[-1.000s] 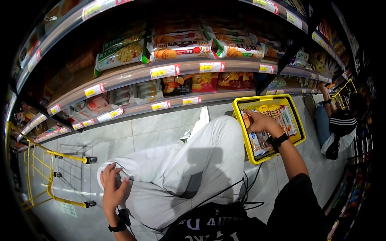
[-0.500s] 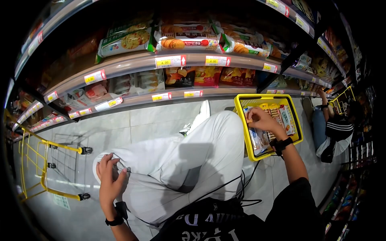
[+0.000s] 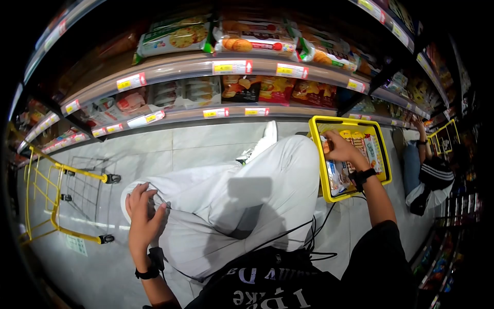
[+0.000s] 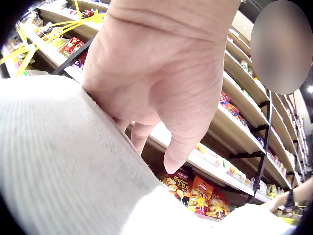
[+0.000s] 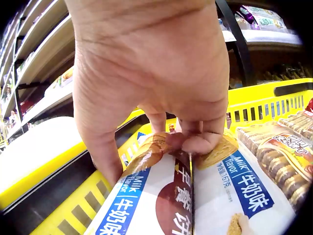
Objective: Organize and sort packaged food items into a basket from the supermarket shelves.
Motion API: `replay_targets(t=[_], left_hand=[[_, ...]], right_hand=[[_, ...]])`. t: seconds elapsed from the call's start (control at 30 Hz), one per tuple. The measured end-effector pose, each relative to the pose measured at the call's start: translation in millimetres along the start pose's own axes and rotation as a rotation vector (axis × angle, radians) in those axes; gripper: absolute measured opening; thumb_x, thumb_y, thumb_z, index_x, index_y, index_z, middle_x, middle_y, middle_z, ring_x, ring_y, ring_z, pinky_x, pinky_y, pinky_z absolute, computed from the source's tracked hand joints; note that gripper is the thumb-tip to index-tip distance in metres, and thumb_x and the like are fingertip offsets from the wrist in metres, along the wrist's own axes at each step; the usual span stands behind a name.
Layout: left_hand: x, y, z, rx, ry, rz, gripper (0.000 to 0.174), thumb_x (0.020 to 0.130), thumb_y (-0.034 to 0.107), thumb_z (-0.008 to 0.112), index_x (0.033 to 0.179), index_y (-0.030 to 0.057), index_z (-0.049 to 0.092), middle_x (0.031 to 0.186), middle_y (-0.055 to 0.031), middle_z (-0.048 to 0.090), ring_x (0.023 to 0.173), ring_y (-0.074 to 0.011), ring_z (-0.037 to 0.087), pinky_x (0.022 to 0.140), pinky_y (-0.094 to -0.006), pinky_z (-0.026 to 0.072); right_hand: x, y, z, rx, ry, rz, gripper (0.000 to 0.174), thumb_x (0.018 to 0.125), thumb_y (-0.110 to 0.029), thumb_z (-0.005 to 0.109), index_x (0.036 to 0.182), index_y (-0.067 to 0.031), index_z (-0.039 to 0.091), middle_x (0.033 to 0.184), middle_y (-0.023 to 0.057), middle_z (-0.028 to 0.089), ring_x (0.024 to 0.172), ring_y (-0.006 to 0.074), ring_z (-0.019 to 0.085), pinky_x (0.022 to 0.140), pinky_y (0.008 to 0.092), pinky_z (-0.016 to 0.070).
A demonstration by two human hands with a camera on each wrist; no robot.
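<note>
my right hand (image 5: 151, 73) pinches a biscuit packet (image 5: 168, 200) inside the yellow basket (image 5: 39, 169); my left hand (image 3: 145, 220), fingers loose, rests on the bent leg (image 3: 195, 180). i advise light pressure at the wrapper's end, lest biscuits crack.

Shop, self-service, snack aisle of a grocery or supermarket sort. Open shelving (image 4: 242, 134) in several tiers, running off to the far end in the left wrist view. Price labels (image 3: 232, 67) along the shelf fronts, yellow patches, red arrows, barcodes; one reads 4.00 or near it. Stock grouped by kind: biscuit packets (image 3: 254, 42) laid in rows, snack bags (image 3: 241, 88) on the tier below. Grey tiled floor (image 3: 206, 139). Yellow shopping basket (image 3: 318, 165), slotted walls, with packaged biscuits inside, including a milk-flavour packet (image 5: 142, 205). At left, yellow wheeled cart (image 3: 82, 173). Another person (image 3: 432, 177) at far right, by the shelves.
</note>
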State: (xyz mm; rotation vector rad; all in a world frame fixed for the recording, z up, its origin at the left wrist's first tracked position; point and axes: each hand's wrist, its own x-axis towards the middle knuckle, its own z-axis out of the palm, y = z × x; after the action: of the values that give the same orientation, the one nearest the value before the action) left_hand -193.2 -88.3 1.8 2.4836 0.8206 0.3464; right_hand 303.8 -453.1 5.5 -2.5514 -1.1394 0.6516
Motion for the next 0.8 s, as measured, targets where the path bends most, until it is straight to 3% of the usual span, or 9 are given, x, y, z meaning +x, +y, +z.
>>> replay_targets(t=[0.1, 0.2, 0.23, 0.27, 0.37, 0.47, 0.67, 0.8], left_hand=[[-5.4, 0.2, -0.1, 0.024, 0.021, -0.007, 0.04, 0.086, 0.02, 0.074, 0.121, 0.0055, 0.061, 0.143, -0.0152, 0.051, 0.142, -0.035, 0.039, 0.122, -0.0518, 0.0133], [-4.4, -0.4, -1.1, 0.012, 0.014, -0.005, 0.041, 0.085, 0.02, 0.074, 0.121, 0.0061, 0.061, 0.143, -0.0149, 0.052, 0.141, -0.0349, 0.039, 0.122, -0.0521, 0.0134], [-4.0, 2.0, -2.1, 0.002, 0.011, -0.018, 0.042, 0.085, 0.02, 0.075, 0.122, 0.0064, 0.061, 0.143, -0.0147, 0.052, 0.141, -0.0347, 0.04, 0.122, -0.0525, 0.0134], [-1.7, 2.0, -2.8, 0.002, 0.003, -0.008, 0.042, 0.085, 0.02, 0.075, 0.122, 0.0064, 0.061, 0.143, -0.0147, 0.052, 0.141, -0.0347, 0.04, 0.122, -0.0525, 0.0134], [-3.0, 5.3, 0.9, 0.033, -0.001, 0.003, 0.042, 0.085, 0.02, 0.075, 0.122, 0.0062, 0.06, 0.143, -0.0147, 0.051, 0.141, -0.0348, 0.04, 0.122, -0.0525, 0.0133], [-3.2, 3.2, 1.5, 0.069, 0.035, -0.002, 0.04, 0.085, 0.019, 0.073, 0.121, 0.0072, 0.061, 0.143, -0.0133, 0.052, 0.139, -0.0326, 0.041, 0.121, -0.0498, 0.0145], [-6.7, 2.3, 0.8, 0.07, 0.006, 0.008, 0.043, 0.086, 0.021, 0.074, 0.124, 0.006, 0.06, 0.145, -0.0153, 0.05, 0.141, -0.0356, 0.039, 0.122, -0.0521, 0.0135], [-9.0, 8.8, -2.0, 0.049, 0.004, -0.003, 0.042, 0.087, 0.021, 0.074, 0.123, 0.006, 0.061, 0.145, -0.0153, 0.052, 0.145, -0.0365, 0.037, 0.123, -0.053, 0.0119]], right_hand=[[0.9, -4.5, -1.0, 0.176, 0.068, -0.068, 0.05, 0.073, -0.012, 0.076, 0.116, 0.0007, 0.054, 0.109, 0.0142, 0.049, 0.096, 0.0287, 0.058, 0.086, 0.0357, 0.0486], [-14.8, -9.9, -8.7, 0.134, 0.219, -0.063, 0.047, 0.072, -0.004, 0.075, 0.112, -0.0018, 0.051, 0.107, 0.0135, 0.047, 0.093, 0.0268, 0.057, 0.082, 0.0338, 0.0485], [-17.6, -11.8, -7.2, 0.231, 0.278, -0.067, 0.047, 0.072, -0.001, 0.075, 0.111, -0.0024, 0.05, 0.107, 0.0113, 0.047, 0.089, 0.0227, 0.056, 0.077, 0.0312, 0.0483], [-33.4, -26.4, -14.3, 0.284, 0.301, 0.114, 0.043, 0.074, 0.0, 0.073, 0.11, -0.0035, 0.049, 0.106, 0.0084, 0.047, 0.084, 0.0189, 0.058, 0.074, 0.0292, 0.0489], [-44.7, -7.6, -10.4, 0.175, 0.351, 0.076, 0.042, 0.078, 0.0, 0.071, 0.112, -0.0042, 0.047, 0.102, 0.0074, 0.052, 0.081, 0.0162, 0.061, 0.073, 0.0295, 0.0505], [-42.8, -15.7, -4.7, 0.307, 0.381, 0.116, 0.046, 0.079, -0.01, 0.073, 0.116, -0.0053, 0.046, 0.099, 0.013, 0.065, 0.089, 0.0181, 0.065, 0.079, 0.0318, 0.0525], [-38.0, -2.6, 4.6, 0.285, 0.438, 0.092, 0.048, 0.079, -0.014, 0.075, 0.116, -0.0046, 0.047, 0.102, 0.0122, 0.065, 0.092, 0.0188, 0.065, 0.081, 0.0327, 0.0531], [-57.4, 3.3, 2.6, 0.325, 0.523, 0.083, 0.054, 0.076, -0.011, 0.079, 0.115, -0.006, 0.043, 0.101, 0.0096, 0.058, 0.093, 0.0181, 0.064, 0.079, 0.032, 0.0533]])
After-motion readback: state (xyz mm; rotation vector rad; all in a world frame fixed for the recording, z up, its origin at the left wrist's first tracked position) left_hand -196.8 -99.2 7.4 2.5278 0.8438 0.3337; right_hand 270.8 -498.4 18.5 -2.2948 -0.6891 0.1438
